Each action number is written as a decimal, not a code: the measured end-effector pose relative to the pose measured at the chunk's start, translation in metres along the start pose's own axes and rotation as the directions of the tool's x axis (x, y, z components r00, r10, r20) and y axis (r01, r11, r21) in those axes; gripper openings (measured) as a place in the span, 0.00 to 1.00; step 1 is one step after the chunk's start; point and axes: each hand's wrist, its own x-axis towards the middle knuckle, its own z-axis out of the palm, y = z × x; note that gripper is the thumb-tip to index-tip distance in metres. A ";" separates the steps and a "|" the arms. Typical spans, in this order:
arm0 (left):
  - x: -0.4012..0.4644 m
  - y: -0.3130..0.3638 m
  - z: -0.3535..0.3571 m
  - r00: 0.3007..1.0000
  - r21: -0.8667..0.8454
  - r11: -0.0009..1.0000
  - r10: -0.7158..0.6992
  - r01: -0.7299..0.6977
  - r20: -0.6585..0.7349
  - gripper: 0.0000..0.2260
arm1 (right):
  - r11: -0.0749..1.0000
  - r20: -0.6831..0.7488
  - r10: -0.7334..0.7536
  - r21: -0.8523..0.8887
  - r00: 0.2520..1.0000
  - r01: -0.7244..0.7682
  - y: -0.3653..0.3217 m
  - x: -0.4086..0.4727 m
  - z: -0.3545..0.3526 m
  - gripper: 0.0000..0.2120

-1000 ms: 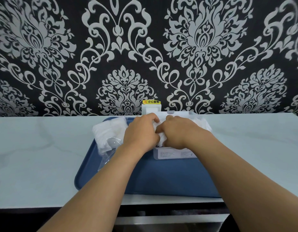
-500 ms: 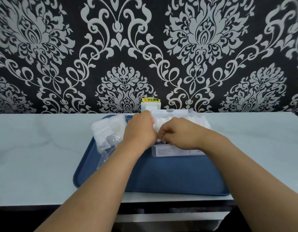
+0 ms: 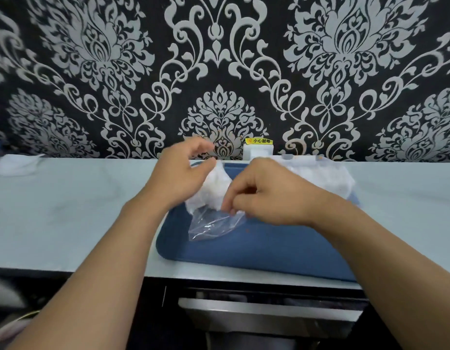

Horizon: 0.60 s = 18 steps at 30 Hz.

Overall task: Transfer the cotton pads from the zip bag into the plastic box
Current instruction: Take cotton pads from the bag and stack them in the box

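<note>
Between my two hands, on the blue tray [image 3: 269, 248], lies the zip bag [image 3: 212, 218]. Its long axis runs from its clear, flattened part nearest me up and away to the white bulge of cotton pads [image 3: 214, 188] still inside it. My right hand [image 3: 267, 195] is the nearer one: its fingers are curled and pinch the bag's clear film just at my fingertips. My left hand [image 3: 179, 178] hangs just left of and above the pad bulge, fingers spread and loosely bent, gripping nothing that I can see. Beyond my right hand, at the far right of the tray, sits the plastic box [image 3: 327, 173], already showing white pads inside; my wrist hides its near wall.

The coming move, as I judge it, turns on the bag's mouth: I cannot tell which end is open, so the left hand, closest to the pads, would have to find them while the right steadies the film.

A second ago both hands were pressed together over the box, tucking pads in, and the bag lay untouched off to my left. Now both have swung left to the bag. The view has shifted too, so tray and box sit further right.

On the surface [image 3: 67, 210] far left of my left hand lies a white scrap [image 3: 16, 164].
</note>
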 end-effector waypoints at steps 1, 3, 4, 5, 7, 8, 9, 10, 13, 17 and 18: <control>-0.003 -0.012 -0.004 0.998 0.041 0.997 -0.064 0.064 0.008 0.14 | 1.000 0.143 0.001 -0.021 0.990 0.002 -0.007 0.002 0.011 0.12; -0.007 -0.027 -0.007 0.982 0.080 0.982 -0.177 0.172 0.062 0.17 | 0.986 0.276 0.019 -0.164 0.961 0.028 -0.009 0.005 0.027 0.15; -0.009 -0.031 -0.006 0.974 0.084 0.976 -0.206 0.199 0.096 0.17 | 0.977 0.272 0.027 -0.209 0.962 0.032 -0.006 0.007 0.030 0.15; -0.010 -0.033 -0.004 0.968 0.073 0.975 -0.218 0.210 0.126 0.17 | 0.972 0.248 0.040 -0.232 0.968 0.019 -0.003 0.008 0.031 0.15; -0.011 -0.034 0.000 0.965 0.057 0.977 -0.210 0.203 0.156 0.17 | 0.962 0.206 0.089 -0.271 0.974 -0.031 0.003 0.008 0.029 0.15; -0.010 -0.034 0.001 0.963 0.063 0.977 -0.211 0.203 0.166 0.17 | 0.949 0.200 0.117 -0.312 0.973 -0.049 0.006 0.007 0.028 0.15; -0.009 -0.035 0.002 0.959 0.072 0.976 -0.217 0.207 0.180 0.17 | 0.934 0.205 0.148 -0.351 0.968 -0.069 0.009 0.006 0.028 0.15; -0.007 -0.036 0.003 0.956 0.080 0.976 -0.216 0.204 0.197 0.18 | 0.923 0.212 0.172 -0.376 0.962 -0.083 0.012 0.004 0.028 0.13; -0.004 -0.036 0.006 0.951 0.099 0.974 -0.221 0.204 0.215 0.19 | 0.915 0.149 0.156 -0.393 0.976 -0.086 0.020 0.002 0.035 0.10; -0.001 -0.034 0.008 0.944 0.126 0.963 -0.262 0.240 0.201 0.16 | 0.897 -0.036 0.147 -0.417 0.989 -0.148 0.026 0.007 0.036 0.18; 0.000 -0.035 0.008 0.938 0.128 0.959 -0.276 0.254 0.210 0.16 | 0.888 -0.059 0.144 -0.433 0.988 -0.155 0.025 0.009 0.036 0.22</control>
